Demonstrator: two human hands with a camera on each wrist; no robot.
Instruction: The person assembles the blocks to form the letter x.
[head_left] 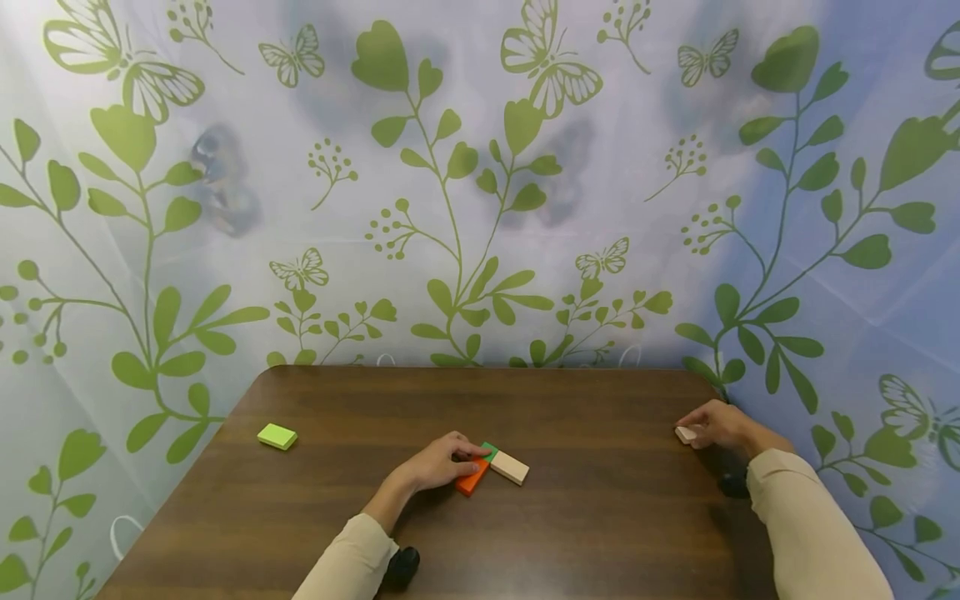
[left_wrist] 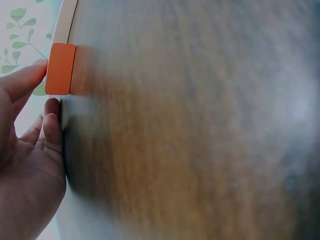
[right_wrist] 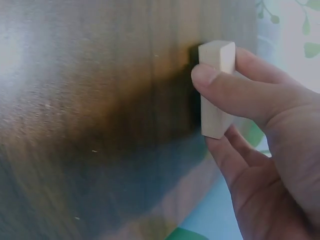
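Note:
In the head view my left hand (head_left: pixel 442 463) lies over an orange block (head_left: pixel 472 480) and a green block (head_left: pixel 489 451), thumb on the orange one and index finger reaching the green. A plain wooden block (head_left: pixel 510 468) lies against their right side. The left wrist view shows the orange block (left_wrist: pixel 61 69) end-on, the thumb at its upper face and other fingers loosely bent beside it. Far to the right, my right hand (head_left: pixel 723 427) pinches a second plain wooden block (right_wrist: pixel 217 90) between thumb and fingers, close over the tabletop.
A lime-green block (head_left: pixel 277 437) lies at the left side of the brown wooden table (head_left: pixel 585 533). A leaf-and-butterfly patterned curtain (head_left: pixel 465 208) hangs behind the table's back edge and down both sides.

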